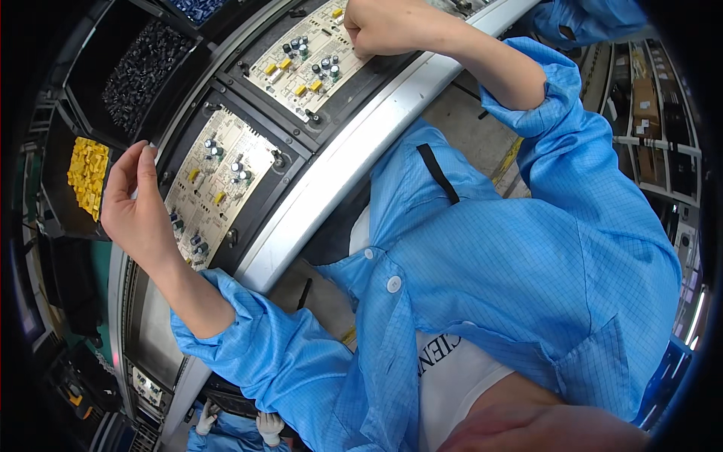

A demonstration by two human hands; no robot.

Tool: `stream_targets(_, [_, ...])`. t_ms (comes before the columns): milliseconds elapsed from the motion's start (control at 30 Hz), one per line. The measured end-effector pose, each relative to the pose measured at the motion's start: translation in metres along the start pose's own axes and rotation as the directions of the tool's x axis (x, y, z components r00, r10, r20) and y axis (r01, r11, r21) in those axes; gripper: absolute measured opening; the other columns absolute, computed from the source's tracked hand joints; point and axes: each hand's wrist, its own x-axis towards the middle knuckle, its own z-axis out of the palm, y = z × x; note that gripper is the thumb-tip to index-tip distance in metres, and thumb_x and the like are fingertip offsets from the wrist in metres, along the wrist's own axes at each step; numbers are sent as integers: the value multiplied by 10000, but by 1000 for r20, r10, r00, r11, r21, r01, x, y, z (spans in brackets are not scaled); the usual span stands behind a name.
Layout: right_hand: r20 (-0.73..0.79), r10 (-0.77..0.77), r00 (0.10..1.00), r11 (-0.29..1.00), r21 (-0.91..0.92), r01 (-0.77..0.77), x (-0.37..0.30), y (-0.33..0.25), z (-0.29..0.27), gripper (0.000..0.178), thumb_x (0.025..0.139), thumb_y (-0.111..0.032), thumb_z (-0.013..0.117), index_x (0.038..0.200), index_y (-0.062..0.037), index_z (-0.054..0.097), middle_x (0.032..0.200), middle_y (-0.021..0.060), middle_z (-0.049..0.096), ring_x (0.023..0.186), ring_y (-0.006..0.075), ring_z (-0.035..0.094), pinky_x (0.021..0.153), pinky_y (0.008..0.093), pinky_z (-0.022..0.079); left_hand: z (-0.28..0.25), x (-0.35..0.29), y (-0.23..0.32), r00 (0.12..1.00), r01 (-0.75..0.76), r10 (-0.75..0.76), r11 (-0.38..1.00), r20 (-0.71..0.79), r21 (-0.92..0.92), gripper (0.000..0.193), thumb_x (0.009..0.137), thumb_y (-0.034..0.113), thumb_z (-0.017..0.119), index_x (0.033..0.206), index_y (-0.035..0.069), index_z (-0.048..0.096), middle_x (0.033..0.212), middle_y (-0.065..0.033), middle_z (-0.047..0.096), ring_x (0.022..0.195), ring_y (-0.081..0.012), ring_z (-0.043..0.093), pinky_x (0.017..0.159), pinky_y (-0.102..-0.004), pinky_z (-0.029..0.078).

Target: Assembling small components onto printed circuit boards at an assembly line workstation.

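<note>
My left hand [140, 205] is raised between a bin of yellow block-shaped components [86, 173] and the nearer circuit board [218, 177]. Its thumb and forefinger are pinched; anything between them is too small to make out. My right hand [388, 29] reaches over the right end of the farther circuit board [260, 79], fingers curled down onto it, and its fingertips are hidden. Both pale boards carry black cylindrical capacitors [326, 66] and a few yellow blocks [301, 90]. They lie in black frames on the line.
A dark bin of small black parts [147, 79] and a bin of blue parts [197, 9] stand beyond the boards. A metal rail [339, 166] runs between me and the frames. Gloved hands [269, 426] of another person show at the bottom; another blue sleeve [587, 16] is at upper right.
</note>
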Motion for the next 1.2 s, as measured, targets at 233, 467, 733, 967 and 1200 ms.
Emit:
stream_targets(233, [49,16,999,998,56,-19,-11,-12,-33,316,730,-294,711,700,20,699,694,213,660,677,347,663,622,423,513,-18,0,-5,1000,7,-8,1000,-26,-23,158,896,120,685,990,-1,724,878,-46,714,826,-92,646,771,-219,504])
stream_targets(467, [-77,-572,817,818,27,575,-49,-29,35,206,798,-238,721,872,-58,653,844,80,651,785,308,660,675,424,525,-73,-31,-58,988,132,-118,981,-102,142,184,878,115,706,998,-24,710,880,-55,712,793,-93,629,746,-222,497])
stream_targets(733, [-115,-474,873,879,-4,476,-59,23,19,155,755,-134,720,862,-49,646,835,93,611,771,304,625,674,397,488,-85,35,-54,981,-19,116,858,-158,513,208,859,94,652,1052,36,704,958,-122,700,852,-233,681,786,-307,515])
stream_targets(967, [-102,-139,985,990,-27,136,-56,136,-12,156,772,-114,714,902,-34,683,847,112,661,826,273,649,734,380,511,-86,128,-92,963,-32,-199,583,182,812,482,798,142,530,1270,72,596,1146,-215,656,1062,-369,626,929,-405,485])
stream_targets(1200, [-208,-204,957,979,-40,200,-26,97,-42,135,841,-135,663,894,-11,664,754,113,628,705,242,609,666,341,496,-80,143,-86,942,67,-283,688,183,723,334,826,32,653,1159,23,632,916,-137,695,832,-213,677,741,-315,516])
